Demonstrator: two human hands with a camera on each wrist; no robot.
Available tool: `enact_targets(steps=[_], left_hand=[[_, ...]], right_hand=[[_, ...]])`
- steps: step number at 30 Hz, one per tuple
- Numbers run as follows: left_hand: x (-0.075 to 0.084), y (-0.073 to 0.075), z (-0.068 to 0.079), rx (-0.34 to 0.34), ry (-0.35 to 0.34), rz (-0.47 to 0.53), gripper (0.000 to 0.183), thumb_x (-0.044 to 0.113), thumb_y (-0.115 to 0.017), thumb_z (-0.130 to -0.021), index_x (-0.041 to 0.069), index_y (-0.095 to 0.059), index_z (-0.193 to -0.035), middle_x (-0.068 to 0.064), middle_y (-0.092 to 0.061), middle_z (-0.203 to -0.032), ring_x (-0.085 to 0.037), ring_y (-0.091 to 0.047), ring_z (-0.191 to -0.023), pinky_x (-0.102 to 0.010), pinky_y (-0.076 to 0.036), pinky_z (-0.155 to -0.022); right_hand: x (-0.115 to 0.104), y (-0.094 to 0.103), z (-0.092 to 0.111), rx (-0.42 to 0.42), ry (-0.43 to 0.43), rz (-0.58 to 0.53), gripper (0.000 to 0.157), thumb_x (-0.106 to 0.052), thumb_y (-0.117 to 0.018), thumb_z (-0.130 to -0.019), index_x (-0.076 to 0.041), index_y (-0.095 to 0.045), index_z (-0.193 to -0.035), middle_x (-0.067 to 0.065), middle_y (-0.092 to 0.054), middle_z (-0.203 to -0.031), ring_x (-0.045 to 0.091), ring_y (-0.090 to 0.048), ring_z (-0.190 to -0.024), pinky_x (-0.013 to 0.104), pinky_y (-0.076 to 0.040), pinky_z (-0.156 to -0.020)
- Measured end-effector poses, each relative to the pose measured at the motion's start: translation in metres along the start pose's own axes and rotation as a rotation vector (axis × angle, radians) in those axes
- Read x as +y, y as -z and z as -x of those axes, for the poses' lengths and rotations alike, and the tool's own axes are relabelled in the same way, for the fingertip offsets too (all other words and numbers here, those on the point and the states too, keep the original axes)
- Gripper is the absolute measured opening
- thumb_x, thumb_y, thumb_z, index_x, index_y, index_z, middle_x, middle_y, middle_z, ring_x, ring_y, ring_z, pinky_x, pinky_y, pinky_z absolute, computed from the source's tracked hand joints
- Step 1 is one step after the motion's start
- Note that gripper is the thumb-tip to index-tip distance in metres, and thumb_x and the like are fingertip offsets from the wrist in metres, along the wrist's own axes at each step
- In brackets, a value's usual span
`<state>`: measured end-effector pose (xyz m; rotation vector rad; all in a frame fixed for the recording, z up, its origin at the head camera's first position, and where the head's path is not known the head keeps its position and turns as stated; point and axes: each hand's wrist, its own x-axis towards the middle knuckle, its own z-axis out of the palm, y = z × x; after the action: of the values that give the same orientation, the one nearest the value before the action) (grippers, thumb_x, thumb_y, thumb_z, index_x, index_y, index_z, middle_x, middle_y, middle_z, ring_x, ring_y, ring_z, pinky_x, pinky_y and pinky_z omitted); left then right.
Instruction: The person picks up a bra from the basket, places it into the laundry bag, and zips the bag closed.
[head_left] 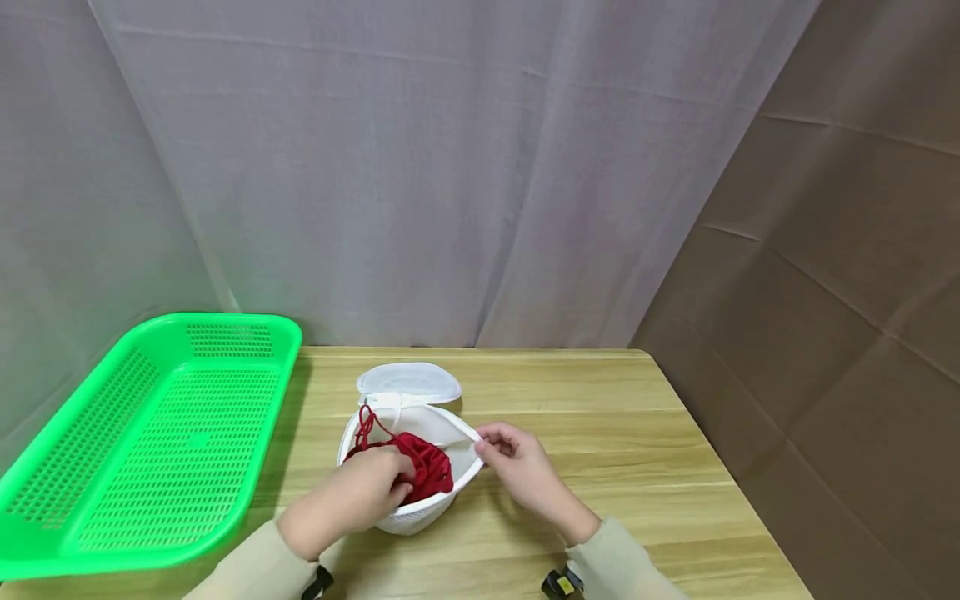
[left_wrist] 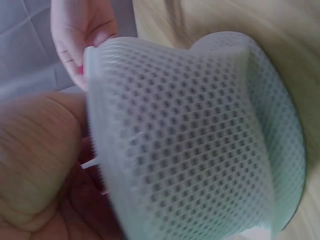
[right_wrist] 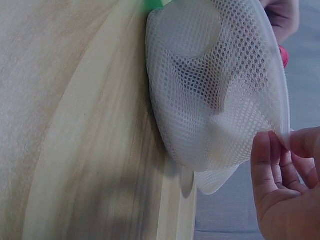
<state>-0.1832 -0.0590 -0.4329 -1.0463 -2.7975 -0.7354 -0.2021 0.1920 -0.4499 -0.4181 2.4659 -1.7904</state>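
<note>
A white mesh laundry bag stands on the table with its round lid folded back behind it. Inside lies a red drawstring pouch, its thin cord looping up at the back left. My left hand reaches over the near rim with curled fingers gripping the red fabric; some fingertips are hidden. At the bag's right side, my right hand pinches the rim between thumb and fingers, pulling the mouth to a point. The right wrist view shows that pinch by my right hand closely.
A large green plastic basket sits on the left of the wooden table. Grey cloth hangs behind the table, and a brown cloth wall rises on the right.
</note>
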Motion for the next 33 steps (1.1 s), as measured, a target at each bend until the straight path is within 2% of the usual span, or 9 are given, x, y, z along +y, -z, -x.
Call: enact_targets(steps=[6,11,16,19,25,28,33], left_hand=[[0.005,0.014,0.001,0.057,0.017,0.064,0.005,0.009,-0.072,-0.083,0.009,-0.069,-0.088,0.004,-0.062,-0.088,-0.014,-0.060,-0.086,-0.035,-0.051,-0.078],[0.002,0.025,0.001,0.111,0.026,0.089,0.010,0.008,-0.071,-0.083,0.008,-0.069,-0.093,0.002,-0.061,-0.095,-0.016,-0.061,-0.089,-0.037,-0.051,-0.082],[-0.007,0.035,0.002,0.205,0.049,0.141,0.011,0.008,-0.069,-0.085,0.014,-0.069,-0.095,0.006,-0.062,-0.094,-0.012,-0.060,-0.082,-0.031,-0.052,-0.073],[-0.016,0.040,0.002,0.258,0.075,0.178,0.014,0.008,-0.068,-0.085,0.013,-0.069,-0.098,0.006,-0.062,-0.093,-0.009,-0.060,-0.080,-0.030,-0.053,-0.069],[-0.036,0.043,0.003,0.351,0.134,0.197,0.024,0.007,-0.070,-0.083,0.005,-0.067,-0.107,-0.007,-0.065,-0.099,-0.021,-0.063,-0.085,-0.039,-0.054,-0.074],[-0.044,0.040,0.004,0.363,0.179,0.217,0.029,0.008,-0.071,-0.084,0.002,-0.065,-0.112,-0.011,-0.064,-0.104,-0.026,-0.063,-0.089,-0.043,-0.054,-0.077],[-0.051,0.037,0.004,0.335,0.289,0.244,0.046,0.015,-0.072,-0.086,-0.001,-0.056,-0.126,-0.016,-0.064,-0.108,-0.031,-0.063,-0.096,-0.046,-0.052,-0.081]], right_hand=[[0.011,0.001,-0.001,-0.001,0.000,0.009,0.015,-0.007,-0.063,-0.093,-0.002,-0.067,-0.106,0.011,-0.065,-0.088,0.021,-0.064,-0.077,0.042,-0.055,-0.073],[0.013,0.001,0.000,-0.009,-0.001,0.026,0.015,-0.009,-0.063,-0.094,-0.003,-0.067,-0.106,0.010,-0.065,-0.088,0.020,-0.064,-0.076,0.041,-0.055,-0.073],[0.013,0.001,0.000,-0.014,0.006,0.020,0.015,-0.009,-0.063,-0.094,-0.003,-0.067,-0.106,0.011,-0.066,-0.088,0.020,-0.064,-0.076,0.040,-0.055,-0.073],[0.012,0.001,0.000,-0.015,0.007,0.018,0.015,-0.009,-0.063,-0.094,-0.003,-0.067,-0.107,0.011,-0.066,-0.089,0.020,-0.064,-0.077,0.041,-0.055,-0.073],[0.010,-0.001,0.000,-0.012,0.002,0.017,0.015,-0.009,-0.062,-0.094,-0.004,-0.067,-0.107,0.010,-0.066,-0.089,0.020,-0.064,-0.077,0.043,-0.055,-0.074],[0.009,-0.001,0.000,-0.011,-0.002,0.020,0.015,-0.009,-0.062,-0.094,-0.004,-0.067,-0.107,0.009,-0.066,-0.089,0.019,-0.063,-0.077,0.042,-0.055,-0.074],[0.009,-0.002,0.000,-0.009,-0.005,0.025,0.015,-0.009,-0.061,-0.095,-0.004,-0.067,-0.108,0.010,-0.066,-0.089,0.019,-0.063,-0.077,0.043,-0.055,-0.074]])
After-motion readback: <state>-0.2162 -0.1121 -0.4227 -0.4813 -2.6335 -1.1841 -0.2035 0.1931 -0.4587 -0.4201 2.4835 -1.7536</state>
